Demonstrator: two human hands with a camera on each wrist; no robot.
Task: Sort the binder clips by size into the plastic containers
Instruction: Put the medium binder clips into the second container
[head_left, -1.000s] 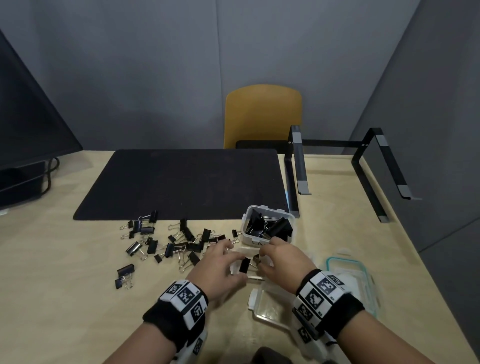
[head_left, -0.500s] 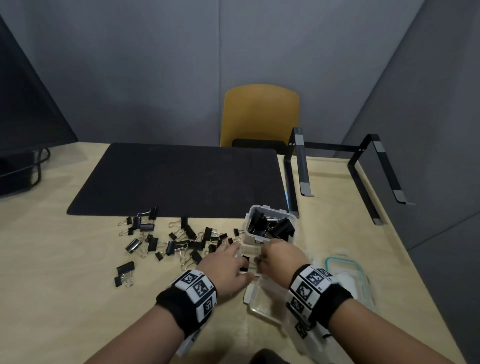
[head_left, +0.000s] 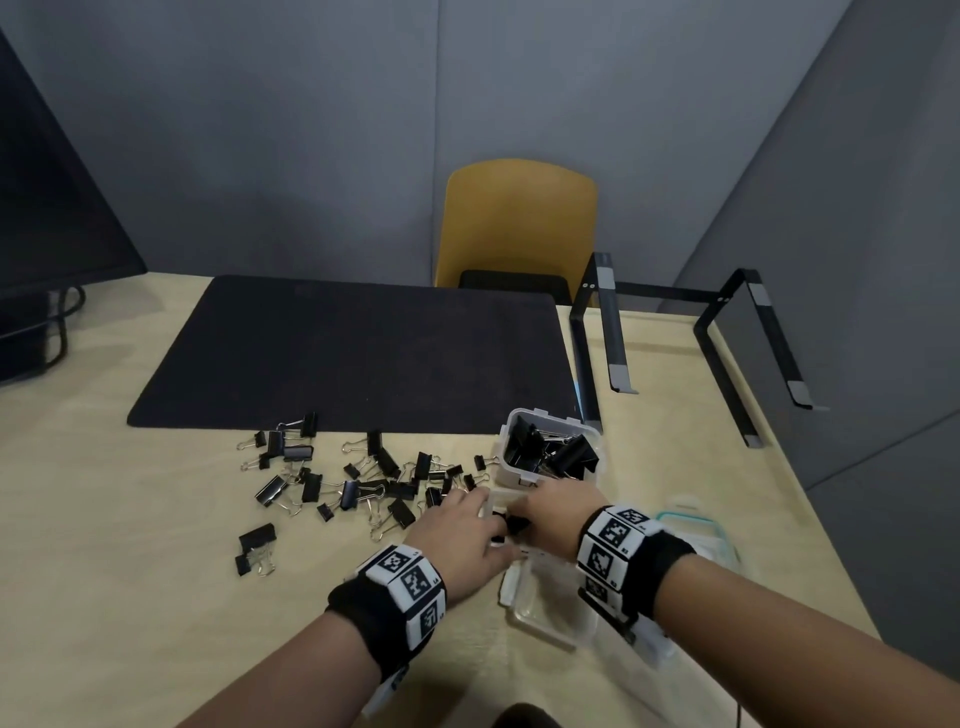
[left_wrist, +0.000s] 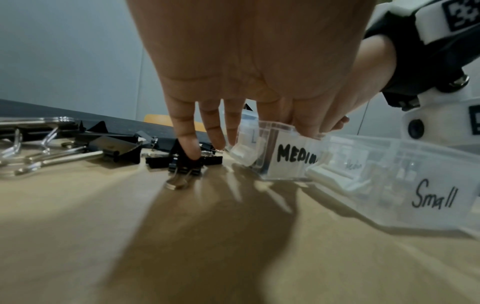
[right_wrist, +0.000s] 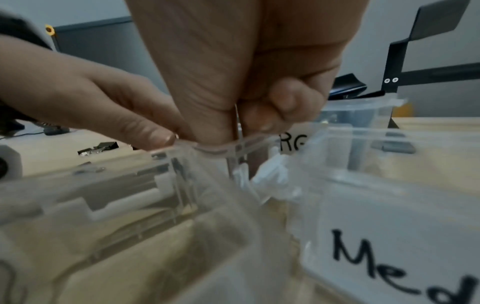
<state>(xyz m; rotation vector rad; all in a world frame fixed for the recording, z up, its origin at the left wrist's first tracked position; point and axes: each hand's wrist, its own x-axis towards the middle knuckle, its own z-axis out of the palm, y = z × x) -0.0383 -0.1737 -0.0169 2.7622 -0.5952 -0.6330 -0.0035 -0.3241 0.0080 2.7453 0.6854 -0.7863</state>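
Many black binder clips (head_left: 374, 478) lie loose on the wooden table. The clear large container (head_left: 511, 473) holds several big clips. In front of it stands the container marked medium (left_wrist: 285, 156), between my hands. My right hand (head_left: 540, 506) pinches the wire handle of a binder clip (right_wrist: 238, 123) just above that container's rim. My left hand (head_left: 467, 514) has straight fingers; its thumb (right_wrist: 155, 135) rests on the rim and its little finger (left_wrist: 189, 148) touches a loose small clip (left_wrist: 184, 166). The container marked small (left_wrist: 428, 195) lies nearest me.
A black mat (head_left: 353, 353) covers the table's middle, and a black metal stand (head_left: 602, 338) is at the back right. A clear lid with a teal rim (head_left: 696, 525) lies right of my right wrist. A yellow chair (head_left: 519, 223) stands behind the table. Two clips (head_left: 254, 545) lie apart at the left.
Both hands have edged forward a little toward the large container. My right hand has brought the clip lower, close to the medium container's rim.
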